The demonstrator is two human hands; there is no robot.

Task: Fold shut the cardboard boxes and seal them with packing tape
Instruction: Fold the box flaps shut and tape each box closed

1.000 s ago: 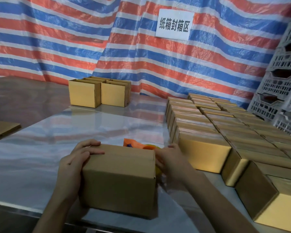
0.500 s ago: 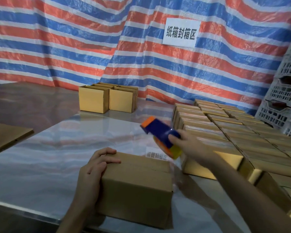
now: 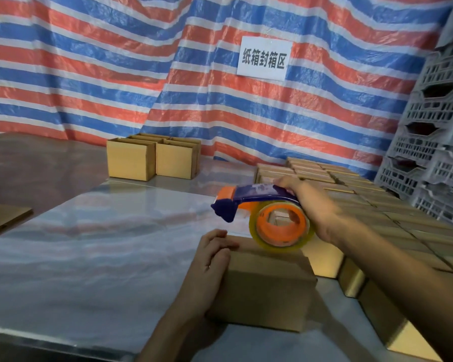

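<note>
your left grip (image 3: 210, 259) holds the top left edge of the cardboard box (image 3: 267, 286), which stands flaps-down on the worktop (image 3: 89, 244). your right grip (image 3: 317, 209) is curled round the tape dispenser (image 3: 256, 196), over the box's far edge; contact cannot be told. the wall sign (image 3: 264, 58) reads 纸箱封箱区.

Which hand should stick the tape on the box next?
Right. The right hand already holds the dispenser over the box, ready to lay tape. The left hand holds the box's left edge and is better kept there, steadying it.
</note>
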